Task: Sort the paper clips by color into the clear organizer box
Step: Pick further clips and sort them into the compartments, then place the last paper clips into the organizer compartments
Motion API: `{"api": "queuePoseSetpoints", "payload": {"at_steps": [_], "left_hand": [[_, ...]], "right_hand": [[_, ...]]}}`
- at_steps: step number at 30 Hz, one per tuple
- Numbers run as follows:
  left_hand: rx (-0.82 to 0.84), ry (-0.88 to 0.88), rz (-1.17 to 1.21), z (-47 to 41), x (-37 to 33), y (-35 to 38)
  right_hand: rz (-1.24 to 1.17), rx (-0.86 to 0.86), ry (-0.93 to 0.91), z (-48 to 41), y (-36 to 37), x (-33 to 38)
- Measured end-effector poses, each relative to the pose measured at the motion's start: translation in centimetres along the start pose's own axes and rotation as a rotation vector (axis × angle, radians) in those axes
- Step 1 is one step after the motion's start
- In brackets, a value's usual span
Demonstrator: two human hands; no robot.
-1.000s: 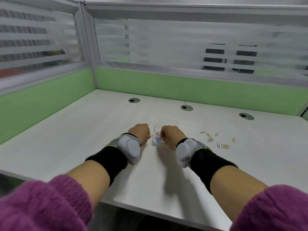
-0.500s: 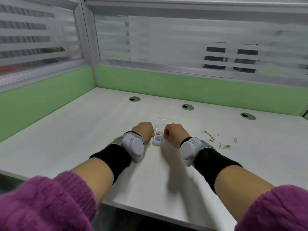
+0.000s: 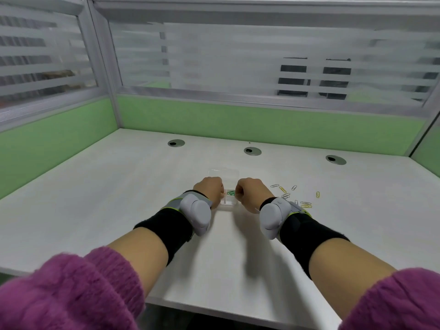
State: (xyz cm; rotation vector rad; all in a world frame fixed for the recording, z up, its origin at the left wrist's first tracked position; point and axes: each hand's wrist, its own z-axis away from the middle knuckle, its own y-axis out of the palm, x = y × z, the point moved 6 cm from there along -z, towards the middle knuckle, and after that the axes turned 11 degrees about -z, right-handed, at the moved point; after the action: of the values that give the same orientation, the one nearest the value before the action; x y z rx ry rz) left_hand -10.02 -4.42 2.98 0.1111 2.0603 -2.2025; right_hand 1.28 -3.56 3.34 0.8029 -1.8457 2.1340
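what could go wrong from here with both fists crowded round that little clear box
1. The clear organizer box looks light, and the left hand and right hand press close on either side; a nudge could slide or tip it, spilling the green paper clips inside.
2. The loose paper clips lie just beyond the right wrist, so a sweeping forearm might scatter them.
3. The compartments are small, so a clip may drop into the wrong colour.

Head view. Left hand (image 3: 209, 189) and right hand (image 3: 252, 192), both curled, flank the clear organizer box (image 3: 226, 186) on the worktop (image 3: 119, 198); green clips (image 3: 231, 193) lie between them, loose paper clips (image 3: 295, 196) just right of the right hand.
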Motion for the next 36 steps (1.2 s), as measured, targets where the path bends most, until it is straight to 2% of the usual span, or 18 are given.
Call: {"api": "queuePoseSetpoints", "payload": {"at_steps": [22, 36], "left_hand": [[-0.069, -0.008, 0.017, -0.1, -0.5, -0.1], [-0.047, 0.182, 0.032, -1.5, -7.7, 1.0]], "right_hand": [[-0.01, -0.011, -0.001, 0.8, -0.4, -0.7], [0.02, -0.046, 0.06, 1.8, -3.5, -6.5]]}}
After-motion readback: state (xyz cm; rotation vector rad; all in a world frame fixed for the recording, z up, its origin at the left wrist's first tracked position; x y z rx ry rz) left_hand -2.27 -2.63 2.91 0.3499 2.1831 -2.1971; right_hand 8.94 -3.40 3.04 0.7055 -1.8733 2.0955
